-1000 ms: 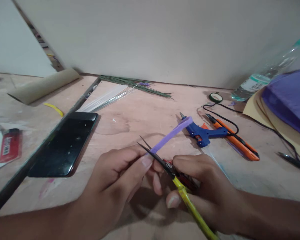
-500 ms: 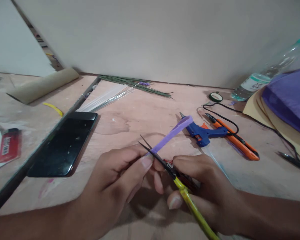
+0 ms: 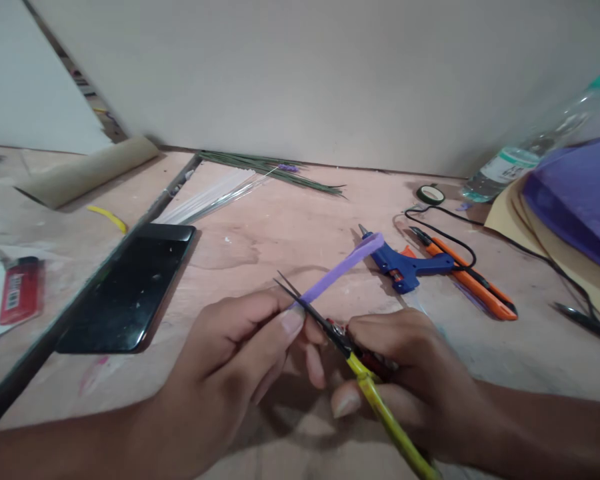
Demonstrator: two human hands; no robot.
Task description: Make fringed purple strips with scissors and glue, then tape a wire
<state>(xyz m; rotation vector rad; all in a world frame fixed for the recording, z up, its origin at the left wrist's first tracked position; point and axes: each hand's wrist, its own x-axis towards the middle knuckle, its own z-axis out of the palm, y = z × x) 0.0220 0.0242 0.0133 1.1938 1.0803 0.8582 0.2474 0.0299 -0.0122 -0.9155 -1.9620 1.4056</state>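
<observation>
Between the thumb and fingers of my left hand (image 3: 245, 353) is pinched one end of a narrow purple strip (image 3: 330, 283), felt-like or foam-like. Its far end curls over in front of the glue gun. My right hand (image 3: 405, 373) grips scissors (image 3: 337, 339) with dark blades and a yellow handle. The blades cross the strip just above my left thumb, their tips only slightly apart and pointing up and left. The scissors' other handle is mostly hidden by my right fingers.
A blue glue gun (image 3: 405, 264) and an orange utility knife (image 3: 480, 290) lie to the right, near a water bottle (image 3: 510, 167) and purple sheets (image 3: 580, 200). A black phone (image 3: 130, 293), red lighter (image 3: 21, 290) and cardboard tube (image 3: 90, 170) lie left. Green stems (image 3: 275, 172) rest at the back.
The scissor blades have closed a little over the purple strip and their tips have shifted slightly left. Both hands stay almost in place.
</observation>
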